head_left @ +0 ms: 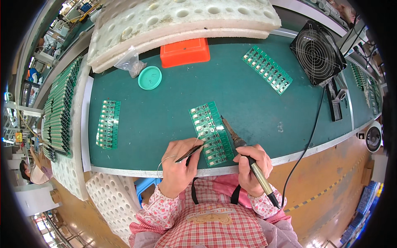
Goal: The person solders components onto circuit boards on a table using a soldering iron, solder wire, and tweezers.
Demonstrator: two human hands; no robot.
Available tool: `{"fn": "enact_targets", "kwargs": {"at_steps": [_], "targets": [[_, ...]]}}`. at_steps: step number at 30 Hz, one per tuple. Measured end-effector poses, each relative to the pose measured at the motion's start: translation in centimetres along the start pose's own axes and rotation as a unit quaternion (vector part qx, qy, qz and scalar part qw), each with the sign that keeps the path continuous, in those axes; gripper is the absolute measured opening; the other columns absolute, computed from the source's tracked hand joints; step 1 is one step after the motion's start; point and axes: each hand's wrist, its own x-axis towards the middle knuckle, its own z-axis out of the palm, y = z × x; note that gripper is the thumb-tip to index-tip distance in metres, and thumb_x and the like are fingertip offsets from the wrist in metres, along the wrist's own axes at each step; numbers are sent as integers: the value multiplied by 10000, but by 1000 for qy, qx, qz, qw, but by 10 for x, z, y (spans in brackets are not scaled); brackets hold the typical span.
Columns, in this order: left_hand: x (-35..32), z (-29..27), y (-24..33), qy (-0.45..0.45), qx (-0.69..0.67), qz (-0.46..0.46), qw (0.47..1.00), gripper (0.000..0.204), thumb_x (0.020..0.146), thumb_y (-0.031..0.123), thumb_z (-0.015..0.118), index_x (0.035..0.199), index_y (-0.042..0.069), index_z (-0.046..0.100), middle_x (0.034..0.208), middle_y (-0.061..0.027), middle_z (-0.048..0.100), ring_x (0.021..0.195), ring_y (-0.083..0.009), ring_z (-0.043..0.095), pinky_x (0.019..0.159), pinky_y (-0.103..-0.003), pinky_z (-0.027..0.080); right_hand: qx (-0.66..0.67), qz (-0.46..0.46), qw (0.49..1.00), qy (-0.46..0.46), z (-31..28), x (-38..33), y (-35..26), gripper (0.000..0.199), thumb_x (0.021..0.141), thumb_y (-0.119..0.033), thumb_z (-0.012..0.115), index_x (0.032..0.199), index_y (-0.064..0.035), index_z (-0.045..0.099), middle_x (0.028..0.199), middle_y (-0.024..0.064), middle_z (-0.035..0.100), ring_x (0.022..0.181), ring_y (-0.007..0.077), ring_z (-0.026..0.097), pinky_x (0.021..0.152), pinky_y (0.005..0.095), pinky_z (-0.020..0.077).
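A green circuit board panel [219, 145] with rows of small white and dark parts lies on the green mat in front of me. My left hand [177, 167] is closed on black tweezers [190, 153] at the panel's left edge. A thin silvery wire [162, 160] loops by that hand; its far end reaches toward the panel. My right hand [253, 167] grips a soldering iron [261, 178] with a dark and yellowish handle. The iron's tip points up and left, close to the panel's right edge; I cannot tell whether it touches. A black cord runs from the handle.
Two more panels lie at the left [108, 124] and upper right [268, 70]. A black fan [317, 53] and iron stand [334, 101] are at the right. An orange box [185, 53], green lid [149, 78] and plastic bag [131, 64] sit below white foam [173, 20]. Boards [62, 109] fill a left rack.
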Motion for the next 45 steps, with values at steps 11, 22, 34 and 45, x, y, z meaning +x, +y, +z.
{"fn": "enact_targets", "kwargs": {"at_steps": [11, 22, 34, 45], "targets": [[0, 1, 0, 3, 7, -9, 1000, 184, 803, -55, 711, 967, 30, 706, 966, -80, 721, 827, -278, 658, 744, -353, 522, 37, -9, 999, -6, -4, 1, -3, 179, 863, -2, 689, 1036, -4, 646, 751, 104, 663, 616, 248, 624, 582, 345, 506], [0, 2, 2, 8, -2, -14, 1000, 190, 804, -50, 719, 974, 35, 705, 967, -86, 720, 829, -276, 657, 744, -349, 518, 219, 38, 975, -12, -10, 6, -10, 140, 961, -125, 605, 1028, -8, 643, 702, 75, 666, 650, 201, 636, 637, 346, 531], [-1, 0, 0, -15, 5, 0, 1000, 266, 794, -33, 735, 1044, 41, 685, 987, -110, 719, 860, -302, 675, 769, -380, 515, 215, 16, 976, -20, -7, 8, -10, 131, 952, -122, 625, 1028, -18, 646, 696, 60, 678, 641, 196, 639, 618, 338, 532], [1, 1, 2, 2, -1, -6, 1000, 196, 806, -48, 718, 982, 39, 711, 973, -85, 719, 835, -284, 662, 748, -353, 517, 124, 49, 990, -42, -11, 2, -5, 45, 876, -65, 662, 909, -34, 657, 674, 68, 657, 511, 206, 560, 516, 339, 456]]}}
